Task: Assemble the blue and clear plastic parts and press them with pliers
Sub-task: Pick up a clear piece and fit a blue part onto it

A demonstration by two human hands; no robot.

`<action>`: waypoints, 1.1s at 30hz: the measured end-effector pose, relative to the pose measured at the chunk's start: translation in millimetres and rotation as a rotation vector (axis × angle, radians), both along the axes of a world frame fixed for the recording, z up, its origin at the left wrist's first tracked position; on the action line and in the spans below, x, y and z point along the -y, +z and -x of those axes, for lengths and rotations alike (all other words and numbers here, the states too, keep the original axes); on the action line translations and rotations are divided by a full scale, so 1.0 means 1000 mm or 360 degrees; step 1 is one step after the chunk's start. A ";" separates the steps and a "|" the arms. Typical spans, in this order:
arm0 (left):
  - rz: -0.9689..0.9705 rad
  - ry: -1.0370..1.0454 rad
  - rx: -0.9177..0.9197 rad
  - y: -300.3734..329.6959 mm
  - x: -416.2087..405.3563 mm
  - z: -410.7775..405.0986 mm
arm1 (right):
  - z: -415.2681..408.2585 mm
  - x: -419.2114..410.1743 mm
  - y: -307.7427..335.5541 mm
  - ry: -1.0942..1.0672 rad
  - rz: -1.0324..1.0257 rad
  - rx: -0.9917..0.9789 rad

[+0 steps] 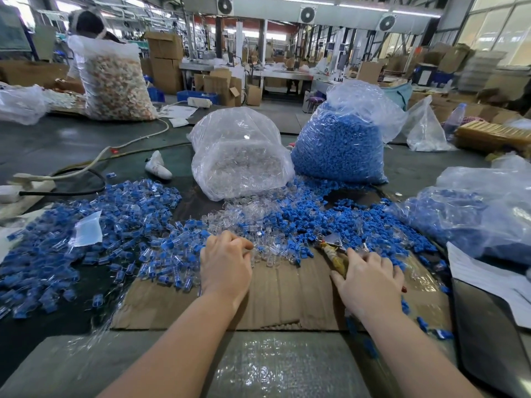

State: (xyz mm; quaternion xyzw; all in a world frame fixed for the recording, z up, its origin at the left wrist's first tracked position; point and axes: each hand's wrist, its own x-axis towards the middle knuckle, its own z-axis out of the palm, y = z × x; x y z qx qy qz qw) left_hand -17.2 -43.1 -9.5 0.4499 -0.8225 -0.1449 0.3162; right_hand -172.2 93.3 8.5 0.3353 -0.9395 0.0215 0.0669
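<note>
Left hand (225,261) curled into the clear parts (258,225) at the cardboard's (275,294) far edge, seemingly picking one; right hand (370,278) with loosely bent fingers (355,255) on the pliers (334,252), grip unclear, beside blue parts (301,218), all within reach.

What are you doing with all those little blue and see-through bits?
A person is putting small plastic parts together on a flattened cardboard sheet. The left hand reaches into the loose clear parts, fingers curled at the pile's edge. The right hand rests on the pliers, beside the loose blue parts. Behind stand a bag of clear parts and a bag of blue parts. Joined pieces lie heaped on the left.
</note>
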 end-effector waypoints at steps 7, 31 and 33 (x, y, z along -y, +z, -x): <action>-0.0066 -0.0236 -0.0113 -0.003 -0.017 0.020 | -0.021 0.021 -0.004 0.0387 0.0410 -0.0063; -0.0109 -0.0331 -0.0308 -0.008 -0.024 0.034 | -0.034 0.042 -0.029 0.0430 0.0786 0.0249; -0.0176 -0.0341 -0.0384 -0.007 -0.026 0.031 | -0.035 0.041 -0.030 0.0437 0.0792 0.0230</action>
